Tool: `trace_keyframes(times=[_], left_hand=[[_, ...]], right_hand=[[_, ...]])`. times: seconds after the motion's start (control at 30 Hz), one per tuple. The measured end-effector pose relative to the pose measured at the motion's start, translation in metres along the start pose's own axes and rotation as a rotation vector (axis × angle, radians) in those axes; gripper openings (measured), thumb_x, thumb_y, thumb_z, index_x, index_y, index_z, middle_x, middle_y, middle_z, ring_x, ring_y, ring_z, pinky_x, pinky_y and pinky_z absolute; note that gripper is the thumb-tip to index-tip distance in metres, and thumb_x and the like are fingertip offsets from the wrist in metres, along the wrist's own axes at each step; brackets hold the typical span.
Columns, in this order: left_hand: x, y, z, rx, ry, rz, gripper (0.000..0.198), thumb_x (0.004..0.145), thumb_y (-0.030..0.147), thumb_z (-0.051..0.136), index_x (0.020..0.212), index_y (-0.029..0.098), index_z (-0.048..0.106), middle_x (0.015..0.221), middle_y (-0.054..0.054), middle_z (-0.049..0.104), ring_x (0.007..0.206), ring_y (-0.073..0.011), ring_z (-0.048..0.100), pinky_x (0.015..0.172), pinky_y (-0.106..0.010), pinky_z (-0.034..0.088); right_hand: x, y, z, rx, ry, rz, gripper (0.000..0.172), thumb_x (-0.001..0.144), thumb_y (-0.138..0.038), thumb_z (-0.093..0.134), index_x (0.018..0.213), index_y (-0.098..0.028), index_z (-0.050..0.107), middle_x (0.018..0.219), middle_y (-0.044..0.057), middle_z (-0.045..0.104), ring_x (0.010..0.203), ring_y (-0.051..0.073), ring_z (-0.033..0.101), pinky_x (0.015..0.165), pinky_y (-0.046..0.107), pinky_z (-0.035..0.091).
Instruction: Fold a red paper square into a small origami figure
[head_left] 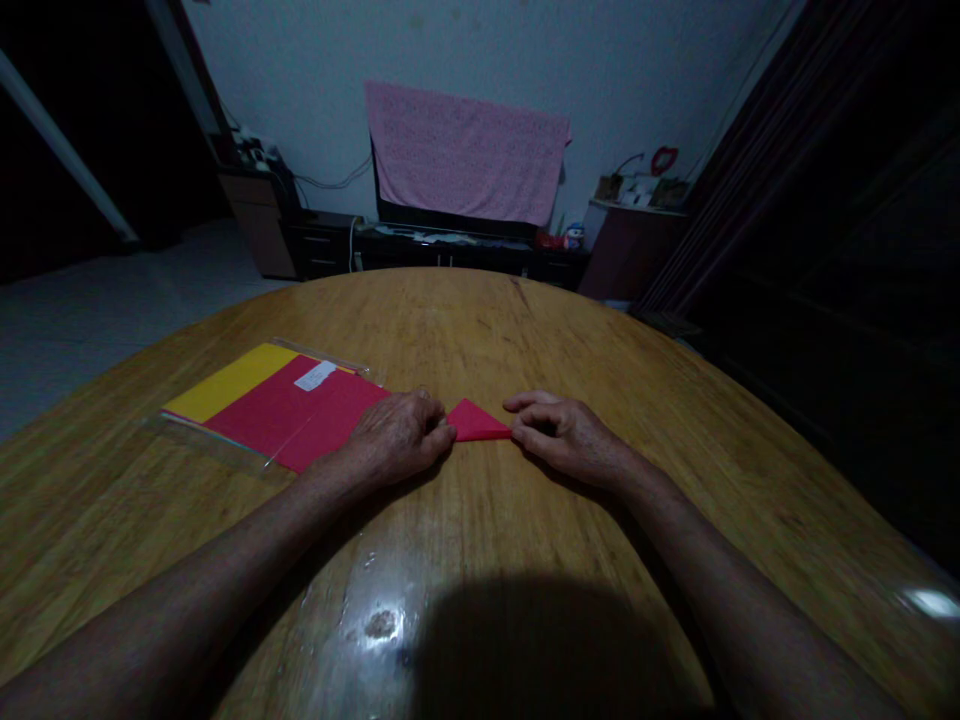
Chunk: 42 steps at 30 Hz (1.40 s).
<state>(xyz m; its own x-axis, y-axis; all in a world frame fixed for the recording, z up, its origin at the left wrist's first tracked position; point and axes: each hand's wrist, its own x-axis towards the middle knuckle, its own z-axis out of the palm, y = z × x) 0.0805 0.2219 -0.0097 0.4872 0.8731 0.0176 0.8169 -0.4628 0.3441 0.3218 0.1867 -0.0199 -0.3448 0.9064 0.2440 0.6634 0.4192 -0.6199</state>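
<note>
Folded red paper triangle (pixel 474 423) on the wooden table (pixel 480 320), 1 tip clamped in the left hand (pixel 397 437) grip, 1 in the right hand (pixel 570 438) grip; unfolded coloured sheets (pixel 300 405) at left.

**Dim room, hard glare on the near table**

Overall dim, underexposed; light falls from ahead and above, going by the shadows; pale wall (pixel 285 70) brightest large area; curtain (pixel 787 180) at right and doorway (pixel 60 170) at left sink almost to black, detail lost; wooden table (pixel 480 330) shines; white glare patch (pixel 382 625) near its close edge, smaller one (pixel 931 603) on right rim; broad dark shadow (pixel 540 650) along close edge; left hand (pixel 397 437) and right hand (pixel 574 438) fairly sharp, soft shadows toward the viewer; red paper triangle (pixel 476 422) stays vivid; strong wide-angle bowing: table rim curves, edges of frame lean inward; small items on far shelf (pixel 637 205) soft, grainy.
</note>
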Motion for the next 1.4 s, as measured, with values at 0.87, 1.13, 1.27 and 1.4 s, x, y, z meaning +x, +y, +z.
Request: trace_keyframes(times=[0.87, 1.13, 1.27, 1.4], left_hand=[[-0.001, 0.006, -0.004, -0.001, -0.002, -0.023, 0.031, 0.085, 0.038, 0.045, 0.083, 0.017, 0.068, 0.081, -0.009, 0.069, 0.074, -0.0209, 0.062, 0.06, -0.029, 0.038], [-0.001, 0.007, -0.003, 0.022, 0.003, -0.012, 0.031, 0.085, 0.037, 0.044, 0.08, 0.017, 0.068, 0.081, -0.009, 0.069, 0.072, -0.02, 0.062, 0.06, -0.029, 0.037], [-0.001, 0.007, -0.003, 0.039, 0.006, -0.021, 0.031, 0.085, 0.037, 0.044, 0.082, 0.017, 0.068, 0.08, -0.009, 0.069, 0.072, -0.0205, 0.061, 0.058, -0.029, 0.035], [0.0, 0.006, -0.002, 0.055, 0.01, -0.023, 0.031, 0.085, 0.038, 0.044, 0.082, 0.017, 0.067, 0.082, -0.009, 0.069, 0.074, -0.0206, 0.062, 0.059, -0.029, 0.036]], right_hand=[[0.004, 0.001, 0.011, -0.135, 0.141, -0.005, 0.023, 0.083, -0.021, 0.059, 0.061, -0.02, 0.054, 0.104, 0.011, 0.067, 0.09, 0.02, 0.066, 0.079, 0.034, 0.049], [0.005, 0.002, 0.013, -0.155, 0.156, -0.019, 0.023, 0.082, -0.021, 0.059, 0.06, -0.019, 0.053, 0.101, 0.011, 0.067, 0.088, 0.02, 0.066, 0.077, 0.033, 0.048], [0.005, 0.003, 0.014, -0.179, 0.155, -0.016, 0.024, 0.083, -0.022, 0.059, 0.06, -0.019, 0.052, 0.103, 0.011, 0.067, 0.087, 0.02, 0.066, 0.077, 0.034, 0.048], [0.005, 0.003, 0.015, -0.171, 0.165, -0.015, 0.023, 0.083, -0.021, 0.059, 0.061, -0.02, 0.053, 0.102, 0.011, 0.067, 0.088, 0.021, 0.066, 0.077, 0.033, 0.048]])
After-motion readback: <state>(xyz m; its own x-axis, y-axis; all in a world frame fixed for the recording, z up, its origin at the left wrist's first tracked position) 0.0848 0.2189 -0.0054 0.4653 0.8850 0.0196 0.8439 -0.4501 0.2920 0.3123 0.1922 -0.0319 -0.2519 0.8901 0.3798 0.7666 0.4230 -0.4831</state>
